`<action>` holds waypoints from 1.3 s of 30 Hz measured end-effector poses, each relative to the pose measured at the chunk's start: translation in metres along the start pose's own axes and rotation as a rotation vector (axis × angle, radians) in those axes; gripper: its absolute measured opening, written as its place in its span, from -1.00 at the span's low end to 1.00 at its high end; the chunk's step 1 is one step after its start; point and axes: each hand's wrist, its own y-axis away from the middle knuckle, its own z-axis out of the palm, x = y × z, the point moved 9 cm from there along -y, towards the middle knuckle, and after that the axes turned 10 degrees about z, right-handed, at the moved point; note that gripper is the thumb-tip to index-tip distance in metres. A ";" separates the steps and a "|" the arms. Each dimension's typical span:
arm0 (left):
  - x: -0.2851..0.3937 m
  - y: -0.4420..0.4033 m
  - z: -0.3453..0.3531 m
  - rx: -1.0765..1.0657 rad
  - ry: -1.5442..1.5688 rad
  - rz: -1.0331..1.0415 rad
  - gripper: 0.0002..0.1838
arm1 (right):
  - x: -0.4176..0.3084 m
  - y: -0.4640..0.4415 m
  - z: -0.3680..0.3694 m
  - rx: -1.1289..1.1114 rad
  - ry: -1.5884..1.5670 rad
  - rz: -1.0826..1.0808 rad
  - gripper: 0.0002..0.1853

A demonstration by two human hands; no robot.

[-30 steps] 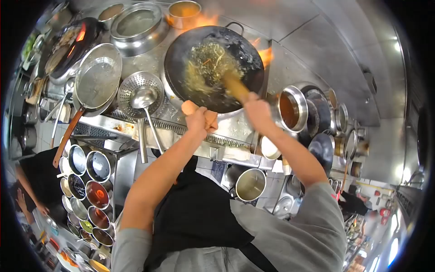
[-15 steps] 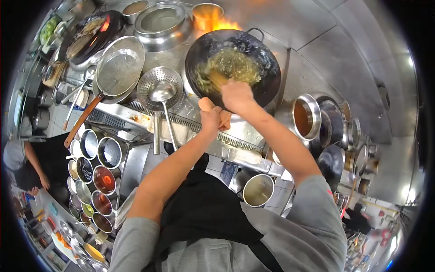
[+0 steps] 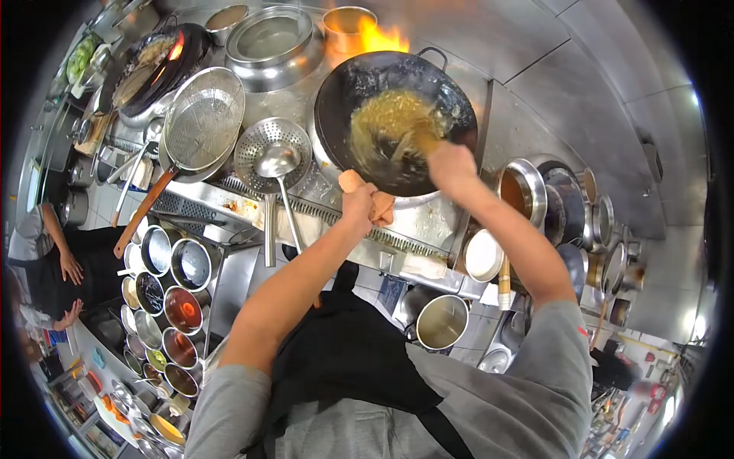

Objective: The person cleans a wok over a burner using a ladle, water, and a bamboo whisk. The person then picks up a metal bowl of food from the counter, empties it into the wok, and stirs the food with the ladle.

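A large black wok (image 3: 344,84) sits on the burner, tilted a little towards me, with cloudy yellowish liquid (image 3: 390,115) swirling in it. My right hand (image 3: 453,167) is closed around a bamboo wok brush (image 3: 425,141), whose bristle end is in the liquid and smeared by motion. At the wok's near left edge, my left hand (image 3: 359,206) is closed on a folded orange-pink cloth (image 3: 382,208). Whether a wok handle lies under the cloth is hidden.
Flames (image 3: 386,37) rise behind the wok. A perforated skimmer (image 3: 256,141) with a ladle (image 3: 277,161) on it and a wire strainer (image 3: 202,118) lie left. Sauce pots (image 3: 183,306) stand lower left, near a person's hand (image 3: 71,268). Right are a steel pot (image 3: 539,195) and another brush (image 3: 505,283).
My right hand and the brush have swept from the wok's left-middle to its right side, stirring the liquid. My left hand keeps its hold on the cloth. The other person's hands have shifted.
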 end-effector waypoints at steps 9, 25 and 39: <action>0.028 0.018 0.005 -0.056 -0.016 0.239 -0.84 | 0.082 -0.112 -0.087 -0.075 -0.278 0.020 -0.68; 0.027 0.013 0.000 -0.023 -0.043 0.226 -0.84 | 0.188 -0.064 0.055 0.325 -0.698 0.797 -0.47; 0.065 -0.013 -0.023 -0.047 -0.283 0.508 -0.82 | 0.024 -0.045 0.015 0.109 -0.732 0.304 -0.49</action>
